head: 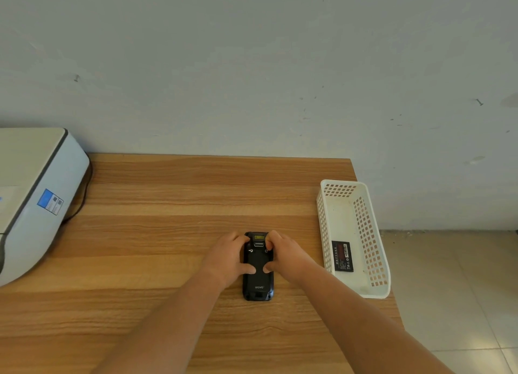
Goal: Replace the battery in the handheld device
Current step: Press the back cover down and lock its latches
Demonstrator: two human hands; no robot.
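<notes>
A person's two bare hands work on a black rugged handheld device (258, 275) lying back-up, lengthwise, near the front-centre of a wood-grain laminate table (168, 233). The left hand (228, 257) grips the device's left edge, fingers curled over the top-left corner & thumb pressed on the back cover about mid-length. The right hand (286, 257) mirrors it on the right edge: fingers curled at the top-right corner beside the small yellowish scanner window, thumb on the cover, tip nearly meeting the left thumb. Both grips are narrow, closed around the device body (whether the cover is lifted at all cannot be told from this angle). The word "urovo" reads on the lower back of the device.

To the right, at the table's edge, stands a long white perforated plastic basket (325, 227), well apart from the hands. Inside it, on the floor toward the near end, lies a flat black rectangular battery with a red label (342, 256). At far left sits a white & grey printer (42, 205) w/ a blue sticker on its side, a dark cable trailing behind it. A pale wall backs the table; beige floor tiles show at right.
</notes>
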